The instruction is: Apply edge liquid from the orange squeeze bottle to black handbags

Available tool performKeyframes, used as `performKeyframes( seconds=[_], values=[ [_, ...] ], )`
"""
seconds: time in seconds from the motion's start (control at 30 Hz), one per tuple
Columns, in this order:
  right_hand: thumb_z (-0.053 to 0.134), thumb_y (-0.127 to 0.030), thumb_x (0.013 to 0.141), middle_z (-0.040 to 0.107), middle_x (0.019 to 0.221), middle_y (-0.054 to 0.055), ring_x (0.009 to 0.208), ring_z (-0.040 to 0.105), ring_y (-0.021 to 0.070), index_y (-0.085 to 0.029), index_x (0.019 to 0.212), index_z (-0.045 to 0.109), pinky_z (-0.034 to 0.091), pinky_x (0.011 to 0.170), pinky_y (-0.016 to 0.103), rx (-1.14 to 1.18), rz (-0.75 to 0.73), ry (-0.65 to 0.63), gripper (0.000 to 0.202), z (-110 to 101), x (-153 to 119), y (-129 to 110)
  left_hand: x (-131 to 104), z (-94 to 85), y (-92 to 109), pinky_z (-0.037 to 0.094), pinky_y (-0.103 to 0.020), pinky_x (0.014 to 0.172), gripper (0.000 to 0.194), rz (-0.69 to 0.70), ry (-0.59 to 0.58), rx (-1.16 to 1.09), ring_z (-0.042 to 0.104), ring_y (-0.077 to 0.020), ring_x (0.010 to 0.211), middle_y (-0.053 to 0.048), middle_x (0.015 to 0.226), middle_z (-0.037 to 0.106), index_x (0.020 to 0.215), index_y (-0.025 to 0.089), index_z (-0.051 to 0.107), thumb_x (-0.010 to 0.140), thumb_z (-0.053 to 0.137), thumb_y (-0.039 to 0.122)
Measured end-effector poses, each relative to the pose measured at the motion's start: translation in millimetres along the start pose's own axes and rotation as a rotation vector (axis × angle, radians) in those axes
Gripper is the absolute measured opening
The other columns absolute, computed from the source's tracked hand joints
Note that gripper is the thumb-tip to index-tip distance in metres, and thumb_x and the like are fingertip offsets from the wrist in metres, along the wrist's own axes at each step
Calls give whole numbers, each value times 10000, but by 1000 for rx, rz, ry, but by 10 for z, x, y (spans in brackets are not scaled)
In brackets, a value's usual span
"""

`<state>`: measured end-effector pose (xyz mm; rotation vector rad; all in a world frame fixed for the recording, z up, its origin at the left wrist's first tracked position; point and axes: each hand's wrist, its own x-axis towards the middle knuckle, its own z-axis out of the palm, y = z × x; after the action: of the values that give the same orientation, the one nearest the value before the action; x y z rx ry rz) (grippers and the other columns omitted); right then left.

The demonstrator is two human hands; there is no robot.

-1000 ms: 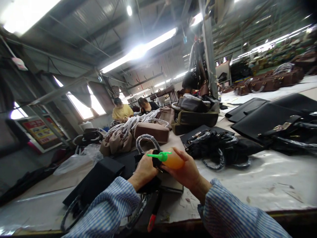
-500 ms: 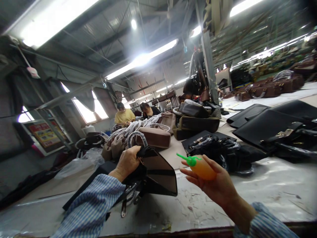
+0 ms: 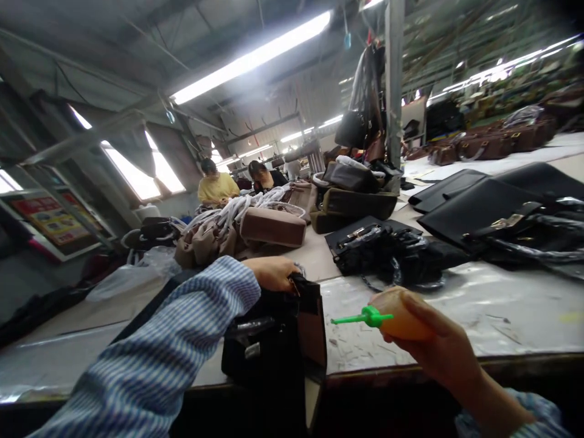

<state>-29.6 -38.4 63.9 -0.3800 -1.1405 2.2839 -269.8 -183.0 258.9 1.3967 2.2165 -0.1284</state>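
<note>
My left hand (image 3: 274,273) grips the top edge of a black handbag (image 3: 269,359) at the table's front edge. The bag hangs partly over that edge, its side turned to me and a brown panel showing on its right. My left fingertips are partly hidden behind the bag's rim. My right hand (image 3: 438,334) is wrapped round a squeeze bottle (image 3: 406,313) of orange-yellow colour with a green nozzle. The nozzle points left toward the bag, and a gap stays between them.
Black handbags (image 3: 387,249) with plastic-wrapped handles lie beyond my right hand, and larger black bags (image 3: 502,207) to the right. A heap of taupe bags (image 3: 274,226) stands ahead, near a clear plastic bag (image 3: 132,277). Two people (image 3: 218,185) sit farther back. A post (image 3: 393,79) rises behind.
The black handbag has turned and come nearer, now over the table's front edge. My right hand has moved slightly right and down, its fingers closing round the bottle and the nozzle levelling.
</note>
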Motion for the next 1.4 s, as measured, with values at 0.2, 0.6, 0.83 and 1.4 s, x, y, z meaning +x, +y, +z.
performKeyframes(
  seconds=[0.2,0.6,0.83,1.4],
  values=[
    [877,-568,765,794,942,89,702,715,233,-220,960,780,595,548,296,-81,46,155,411,-262,-51,-3,697,268,-20,405,-236,615,74,14,-100,-8,589,-148,669,49,646,669,762,214,787,751,796,287],
    [772,-689,832,762,911,69,830,689,263,-228,1002,721,552,732,360,-574,-145,187,494,-535,-66,177,1272,1017,-271,486,-239,713,94,67,-243,-64,660,-178,793,37,719,705,775,214,769,753,791,303],
    [710,-644,902,709,871,44,771,638,257,-242,1028,691,509,722,389,-853,-300,100,422,-538,65,287,1315,1084,-278,480,-245,721,103,53,-234,-28,653,-182,808,19,761,708,801,204,778,782,769,305],
    [771,-550,910,718,1067,81,924,672,291,-252,1080,710,525,816,392,-827,-396,-12,348,-603,194,183,1286,1141,-303,481,-266,719,225,116,-224,63,653,-198,827,-25,830,725,892,175,799,834,691,364]
  ],
)
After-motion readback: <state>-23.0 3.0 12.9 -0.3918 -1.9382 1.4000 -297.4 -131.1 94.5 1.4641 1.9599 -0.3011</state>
